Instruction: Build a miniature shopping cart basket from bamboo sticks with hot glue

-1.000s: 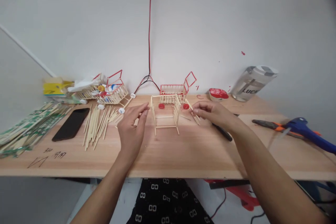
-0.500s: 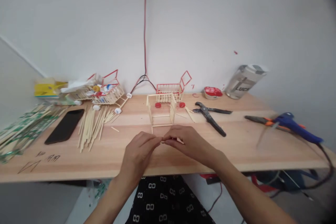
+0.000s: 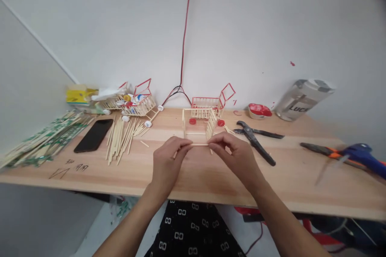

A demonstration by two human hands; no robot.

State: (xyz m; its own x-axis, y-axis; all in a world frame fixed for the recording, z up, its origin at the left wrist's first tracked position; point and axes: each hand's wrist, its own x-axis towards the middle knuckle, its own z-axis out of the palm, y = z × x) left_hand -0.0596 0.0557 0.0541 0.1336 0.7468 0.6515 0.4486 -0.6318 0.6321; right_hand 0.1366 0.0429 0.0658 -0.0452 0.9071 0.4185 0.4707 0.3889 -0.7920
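Note:
Between both hands a short wooden stick [image 3: 200, 144] lies level, its ends pinched in the fingertips. My left hand [image 3: 170, 160] is closed on the left end, and my right hand [image 3: 237, 154] on the right end. Just behind them stands a partly built frame of thin sticks [image 3: 211, 124], with a slatted panel on its right side. The stick runs in front of the frame's lower edge; I cannot tell whether it touches. Farther back is a stick cart [image 3: 206, 99] with a red-edged basket, handle and red wheels.
Loose sticks [image 3: 119, 140], a black phone [image 3: 93, 135] and packaged sticks [image 3: 48, 140] lie left. Finished carts [image 3: 138, 106] stand behind. Rightward are black pliers [image 3: 256, 142], orange-handled pliers [image 3: 316, 149], a blue glue gun [image 3: 362, 154], a red-filled dish [image 3: 259, 111] and a clear container [image 3: 301, 100].
My hands have moved forward to the frame and apart, so the stick between them now shows. The camera view has swung left, shifting the scene rightward.

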